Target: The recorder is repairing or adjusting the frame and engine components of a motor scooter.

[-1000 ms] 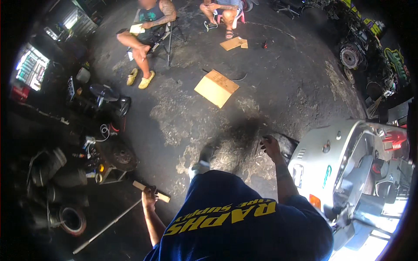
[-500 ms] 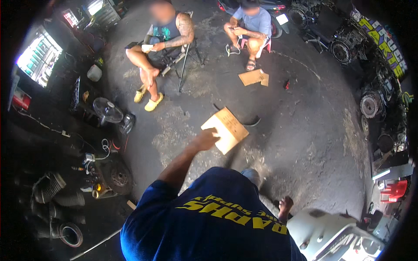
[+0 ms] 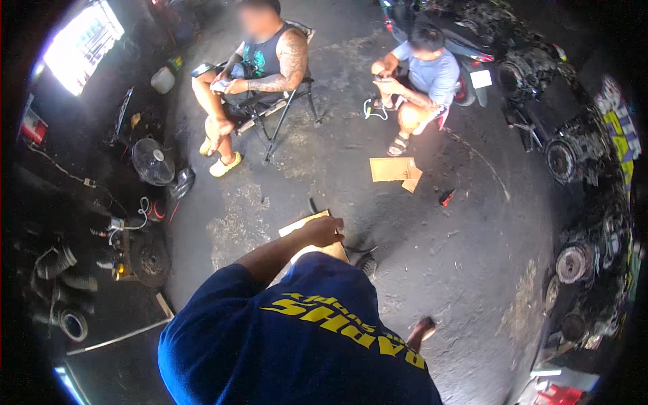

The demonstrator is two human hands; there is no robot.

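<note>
Low over the floor, my left hand [image 3: 321, 231] is closed on a tan piece of cardboard [image 3: 291, 228]. The hand and my forearm lie across it, and my blue shirt hides its near part. A black curved strip [image 3: 312, 204] shows at the cardboard's far edge. Beside its right end is a dark ridged object [image 3: 366, 264], partly covered by my shirt. Out to the right of my body, my right hand [image 3: 423, 328] hangs with its fingers curled, and nothing shows in it.
Ahead, one person sits on a folding chair [image 3: 275, 121] and another sits low, looking at a handheld device. Flat cardboard pieces [image 3: 393, 169] and a small red object [image 3: 446, 197] lie on the floor. A fan [image 3: 154, 162] stands left; engine parts [image 3: 565, 158] line the right.
The view has shifted. My left hand has moved from the cardboard's left side across to its far right part, and the printed darker half is out of sight.
</note>
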